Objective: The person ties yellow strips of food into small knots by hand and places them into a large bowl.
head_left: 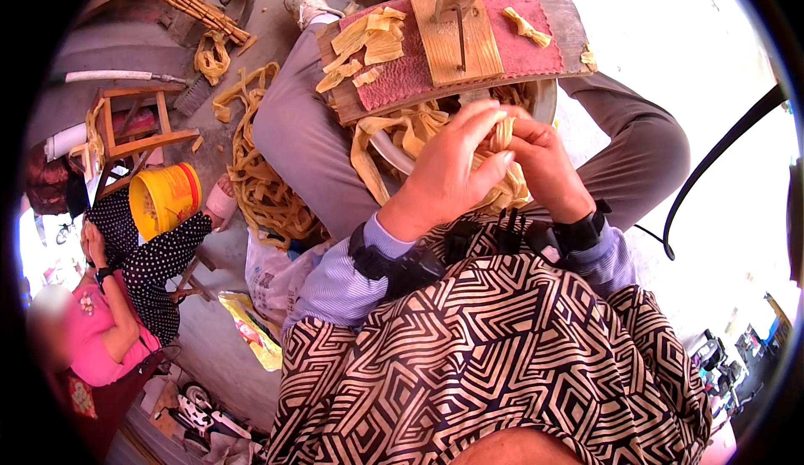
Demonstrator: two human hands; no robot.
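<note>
Close together above my lap, my left hand (444, 168) and my right hand (546, 162) pinch a folded, ribbed pale-yellow strip (502, 135) between their fingers. Its exact kind I cannot make out. Under the hands, more loose yellow strips (366, 143) hang over the rim of a pale basin (546, 102). Just beyond the hands lies a wooden board (566, 21) covered with pink cloth (512, 1). On it rest a wooden block (431, 42) with a thin metal piece, flat yellow pieces (381, 40) to the left, and one knotted piece (528, 28) to the right.
Left of my leg, a long heap of yellow strips (272, 184) lies on the floor near a white plastic bag (270, 274). Farther left, a seated person (113, 323) is beside a yellow bucket (159, 199) and a small wooden stool (151, 138).
</note>
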